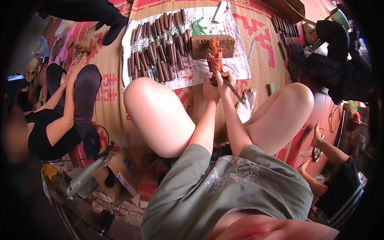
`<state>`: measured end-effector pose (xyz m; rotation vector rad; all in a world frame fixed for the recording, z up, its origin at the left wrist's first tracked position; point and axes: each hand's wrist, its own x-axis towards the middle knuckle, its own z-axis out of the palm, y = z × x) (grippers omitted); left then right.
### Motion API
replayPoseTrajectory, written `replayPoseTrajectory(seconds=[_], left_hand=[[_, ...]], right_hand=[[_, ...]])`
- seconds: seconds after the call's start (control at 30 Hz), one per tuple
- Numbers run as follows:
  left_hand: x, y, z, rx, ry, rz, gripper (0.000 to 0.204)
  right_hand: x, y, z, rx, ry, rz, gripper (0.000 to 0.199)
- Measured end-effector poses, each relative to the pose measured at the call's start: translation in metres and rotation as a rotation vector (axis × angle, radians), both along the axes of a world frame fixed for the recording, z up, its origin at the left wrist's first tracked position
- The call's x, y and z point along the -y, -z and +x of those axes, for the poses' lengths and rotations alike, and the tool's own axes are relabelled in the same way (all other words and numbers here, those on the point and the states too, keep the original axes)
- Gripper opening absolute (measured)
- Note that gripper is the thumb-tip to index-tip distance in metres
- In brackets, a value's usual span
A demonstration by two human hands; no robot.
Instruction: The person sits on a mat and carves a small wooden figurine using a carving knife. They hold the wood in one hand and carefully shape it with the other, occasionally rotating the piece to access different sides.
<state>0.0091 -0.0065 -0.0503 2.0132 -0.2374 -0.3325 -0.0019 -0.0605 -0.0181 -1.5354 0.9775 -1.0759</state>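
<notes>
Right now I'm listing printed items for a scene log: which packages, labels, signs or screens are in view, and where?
Printed sheet: flat on the mat under the chisels, white with a green picture and small print.
Cardboard box: lower left on the floor, brown, open, with a white label showing blue marks.
No screens or signs visible.

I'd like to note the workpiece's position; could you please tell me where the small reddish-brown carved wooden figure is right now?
In the head view, the small reddish-brown carved wooden figure stands upper centre, held by the left hand against the rectangular wooden block, with the rows of wooden-handled chisels to its left.
</notes>
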Motion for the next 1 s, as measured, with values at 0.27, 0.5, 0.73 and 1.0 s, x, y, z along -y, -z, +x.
replayPoseTrajectory(seconds=[0.27, 0.5, 0.73, 1.0], left_hand=[[0.001, -0.001, 0.003, -0.069, 0.032, 0.004, 0.045], [-0.002, -0.005, 0.001, 0.056, 0.028, -0.004, 0.041], [-0.004, -0.017, 0.004, -0.078, 0.055, 0.016, 0.047], [-0.003, -0.007, 0.002, -0.029, 0.039, 0.039, 0.043]], right_hand=[[0.002, 0.004, -0.002, -0.009, 0.003, -0.014, 0.027], [0.0, -0.015, 0.003, -0.049, 0.019, 0.077, 0.027], [-0.005, -0.018, 0.005, 0.053, 0.059, 0.106, 0.027], [-0.003, -0.005, 0.004, 0.033, 0.11, 0.099, 0.027]])
